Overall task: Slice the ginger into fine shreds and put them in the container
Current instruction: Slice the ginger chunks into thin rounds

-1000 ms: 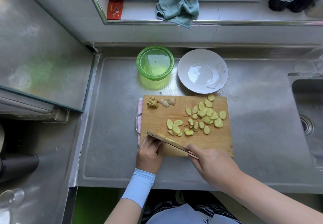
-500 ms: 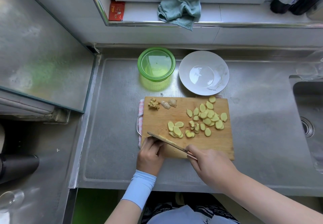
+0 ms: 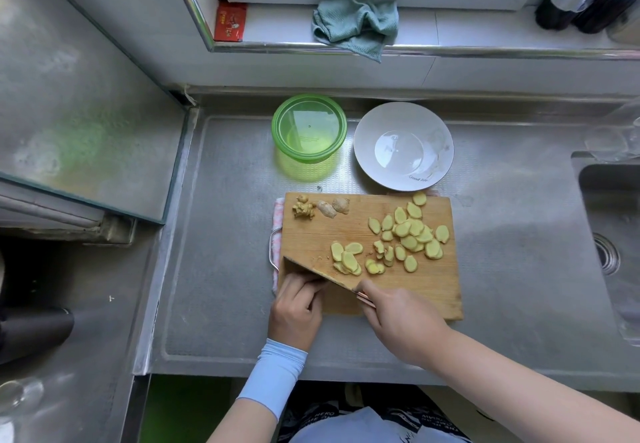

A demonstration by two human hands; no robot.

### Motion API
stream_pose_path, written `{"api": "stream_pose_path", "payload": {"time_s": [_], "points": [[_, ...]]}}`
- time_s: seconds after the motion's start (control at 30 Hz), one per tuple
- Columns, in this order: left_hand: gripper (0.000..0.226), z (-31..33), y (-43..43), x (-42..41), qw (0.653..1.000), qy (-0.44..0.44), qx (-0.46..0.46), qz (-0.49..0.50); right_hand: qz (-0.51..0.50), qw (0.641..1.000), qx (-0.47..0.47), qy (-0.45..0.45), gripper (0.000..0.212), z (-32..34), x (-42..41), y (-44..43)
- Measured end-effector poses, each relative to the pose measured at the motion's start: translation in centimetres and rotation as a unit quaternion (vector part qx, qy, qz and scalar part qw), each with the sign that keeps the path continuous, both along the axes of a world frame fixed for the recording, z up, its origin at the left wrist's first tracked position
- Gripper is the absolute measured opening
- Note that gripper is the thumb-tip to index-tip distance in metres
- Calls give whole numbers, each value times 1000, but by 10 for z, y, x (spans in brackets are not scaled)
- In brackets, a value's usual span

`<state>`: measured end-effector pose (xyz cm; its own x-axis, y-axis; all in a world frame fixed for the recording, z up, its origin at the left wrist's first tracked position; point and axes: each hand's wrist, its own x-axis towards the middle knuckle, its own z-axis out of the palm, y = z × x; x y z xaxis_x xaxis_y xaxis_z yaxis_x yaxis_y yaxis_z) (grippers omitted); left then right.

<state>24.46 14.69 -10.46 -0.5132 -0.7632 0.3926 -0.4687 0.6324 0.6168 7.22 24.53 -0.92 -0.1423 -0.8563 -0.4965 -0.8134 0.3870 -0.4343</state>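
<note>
The fingers (image 3: 306,287) of the left hand (image 3: 296,307) are curled in, knuckles against the flat of the knife (image 3: 308,271), probably to guide the blade and keep the tips clear of the edge. What they pin is hidden under blade and hand, so I cannot tell whether they hold ginger. The right hand (image 3: 403,325) grips the handle, forefinger reaching toward the blade, likely for control. Both work at the near left corner of the cutting board (image 3: 443,297), leaving the ginger slices (image 3: 408,231) loose on its far right half, not yet shredded. The green container (image 3: 309,127) stands open on the surface (image 3: 502,269) just behind the board, beside a white plate (image 3: 403,145), handy for scraping shreds in. Against a second ago almost nothing differs: hands, knife and slices keep their places.
</note>
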Motion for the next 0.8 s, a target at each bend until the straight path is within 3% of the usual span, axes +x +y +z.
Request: {"api": "stream_pose_path", "payload": {"time_s": [0.2, 0.37, 0.8], "points": [[9, -3, 1, -1, 1000, 3, -24, 18, 2, 999, -49, 3, 19, 4, -1, 15], [32, -2, 1, -2, 999, 36, -31, 15, 4, 998, -57, 11, 17, 10, -4, 32], [35, -1, 2, -1, 999, 39, -33, 19, 20, 999, -36, 26, 17, 15, -8, 31]]}}
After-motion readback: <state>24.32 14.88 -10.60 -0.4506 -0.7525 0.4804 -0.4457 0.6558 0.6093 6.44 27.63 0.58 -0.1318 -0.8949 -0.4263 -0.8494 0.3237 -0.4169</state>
